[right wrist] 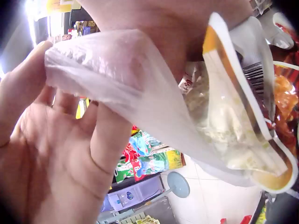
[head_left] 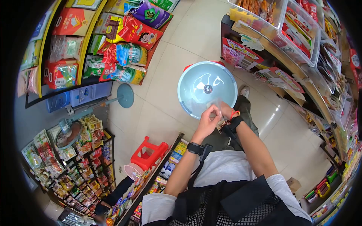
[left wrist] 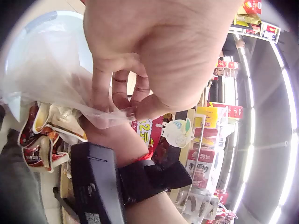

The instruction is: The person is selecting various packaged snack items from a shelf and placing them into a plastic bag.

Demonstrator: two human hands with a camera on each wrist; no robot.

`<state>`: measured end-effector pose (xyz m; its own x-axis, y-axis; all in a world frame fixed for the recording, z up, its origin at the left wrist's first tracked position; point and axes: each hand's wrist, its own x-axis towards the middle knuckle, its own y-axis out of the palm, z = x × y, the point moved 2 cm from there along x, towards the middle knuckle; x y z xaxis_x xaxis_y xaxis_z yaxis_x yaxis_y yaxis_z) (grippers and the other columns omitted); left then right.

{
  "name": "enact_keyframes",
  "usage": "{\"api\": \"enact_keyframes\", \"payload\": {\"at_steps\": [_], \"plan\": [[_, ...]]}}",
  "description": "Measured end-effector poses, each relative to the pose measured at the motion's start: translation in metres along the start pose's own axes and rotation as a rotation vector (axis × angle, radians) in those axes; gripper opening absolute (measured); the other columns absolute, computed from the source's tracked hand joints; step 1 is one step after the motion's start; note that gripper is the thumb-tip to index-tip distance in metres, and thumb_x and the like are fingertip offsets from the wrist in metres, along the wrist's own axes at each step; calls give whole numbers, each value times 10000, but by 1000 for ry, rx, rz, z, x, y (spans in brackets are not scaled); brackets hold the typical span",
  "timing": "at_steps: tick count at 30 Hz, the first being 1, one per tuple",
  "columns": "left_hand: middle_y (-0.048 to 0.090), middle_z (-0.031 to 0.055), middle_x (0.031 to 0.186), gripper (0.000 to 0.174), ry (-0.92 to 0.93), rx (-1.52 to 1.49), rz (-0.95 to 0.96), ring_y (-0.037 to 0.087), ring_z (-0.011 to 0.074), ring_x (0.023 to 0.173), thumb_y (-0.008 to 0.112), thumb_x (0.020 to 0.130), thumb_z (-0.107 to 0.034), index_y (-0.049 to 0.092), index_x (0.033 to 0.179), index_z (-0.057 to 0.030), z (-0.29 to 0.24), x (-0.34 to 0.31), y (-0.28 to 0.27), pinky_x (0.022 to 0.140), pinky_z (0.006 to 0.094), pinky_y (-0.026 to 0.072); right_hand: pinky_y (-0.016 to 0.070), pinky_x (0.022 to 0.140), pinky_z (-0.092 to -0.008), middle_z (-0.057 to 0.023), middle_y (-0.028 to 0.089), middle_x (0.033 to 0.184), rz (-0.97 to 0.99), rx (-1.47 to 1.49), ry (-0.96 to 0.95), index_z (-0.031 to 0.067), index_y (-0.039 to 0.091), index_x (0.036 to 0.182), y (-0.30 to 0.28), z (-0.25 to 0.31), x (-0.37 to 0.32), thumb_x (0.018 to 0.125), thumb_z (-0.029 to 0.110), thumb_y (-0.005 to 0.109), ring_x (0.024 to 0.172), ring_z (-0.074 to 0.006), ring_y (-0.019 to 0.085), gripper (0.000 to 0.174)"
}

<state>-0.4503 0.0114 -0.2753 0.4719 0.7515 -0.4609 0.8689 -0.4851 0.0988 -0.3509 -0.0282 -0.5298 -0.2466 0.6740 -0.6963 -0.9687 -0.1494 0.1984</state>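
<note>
Pinching the edge of one thin, translucent plastic bag between thumb and fingertips, the person's left hand has its other fingers bent beneath the film. Just beside it is the right hand, with the film drawn across it; whether its fingers are apart or clamped on anything cannot be told. Below the hands hang glossy printed snack packets with white, orange and dark red parts, at least two by count; whether they lie inside the bag is unclear. Two black wrist straps are worn, one per arm, and one red cord bracelet circles the right wrist.

The bag is above the near rim of one round, pale blue plastic basin, with red plastic showing at two spots past its far rim. Off to the person's left stand one red plastic stool and, farther, one flat, round, blue-grey disc. Beyond are many colourful plastic sacks on the left and, on the right, at least two clear plastic bins of packaged snacks.
</note>
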Motion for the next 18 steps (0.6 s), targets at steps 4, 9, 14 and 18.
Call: {"api": "enact_keyframes", "payload": {"at_steps": [4, 9, 14, 18], "plan": [[497, -14, 853, 147, 68, 14, -94, 518, 74, 846, 573, 867, 58, 483, 895, -56, 23, 9, -9, 712, 233, 474, 503, 910, -419, -291, 619, 1103, 84, -786, -153, -72, 527, 1233, -16, 63, -12, 796, 227, 646, 1057, -409, 620, 543], [513, -29, 774, 139, -139, -185, -245, 514, 62, 725, 571, 886, 38, 510, 970, -55, 47, 15, -13, 613, 216, 402, 449, 1040, -381, -320, 464, 1363, -348, -1019, 127, -135, 449, 1325, 1, 110, -57, 803, 326, 671, 1264, -413, 509, 730], [593, -23, 727, 229, -403, 78, -172, 494, 44, 607, 594, 917, -58, 582, 1144, -25, 39, 27, -20, 530, 212, 366, 461, 1024, -366, -332, 460, 1384, -201, -941, 262, -131, 441, 1346, -4, 113, -57, 782, 433, 687, 1255, -395, 525, 834], [626, -11, 729, 237, -425, 154, -146, 466, 41, 554, 591, 960, -161, 627, 1138, -8, 33, 31, -28, 482, 220, 341, 529, 892, -380, -337, 575, 1254, -52, -737, 275, -138, 538, 1251, -15, 150, -85, 761, 446, 680, 1044, -404, 648, 775]]}}
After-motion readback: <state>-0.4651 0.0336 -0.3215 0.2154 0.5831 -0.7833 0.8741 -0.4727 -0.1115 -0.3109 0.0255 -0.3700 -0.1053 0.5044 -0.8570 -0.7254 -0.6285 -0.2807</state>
